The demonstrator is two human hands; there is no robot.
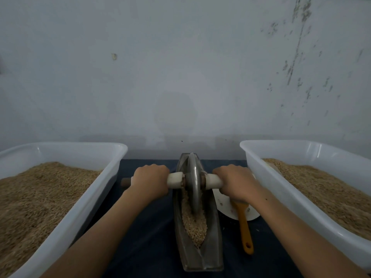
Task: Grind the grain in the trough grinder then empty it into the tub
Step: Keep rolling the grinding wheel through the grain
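Grinding station: viewed from the head camera, both forearms reach forward over a dark cloth (148, 237) on the table.
Trough grinder (210, 247): long, narrow, boat-shaped metal trough, lying lengthwise away from the person, centred between the two tubs; near end closest to the camera.
Grain (193, 223): pale kernels heaped along the trough's groove, from its near part up to the wheel.
Brush (245, 225): orange handle with a hanging hole at the near end, lying just right of the trough; its far end rests on a white plate (226, 207) (bristles hidden under the right wrist).
Grinding wheel (194, 183): grey metal disc standing upright on edge in the groove, its lower rim down in the grain.
Axle handle (174, 179): white-wrapped bar through the wheel's centre, sticking out to both sides; a bare wooden tip shows beyond the left hand.
Left hand (150, 180): fingers clenched around the left half of the handle, knuckles up.
Right hand (235, 181): clenched around the right half likewise, knuckles up.
Left tub (84, 205): white plastic, heaped with brown grain, beside the left arm.
Right tub (285, 193): white plastic, also holding brown grain, beside the right arm.
Wall (180, 67): pale, scuffed with dark marks at upper right, directly behind the table.
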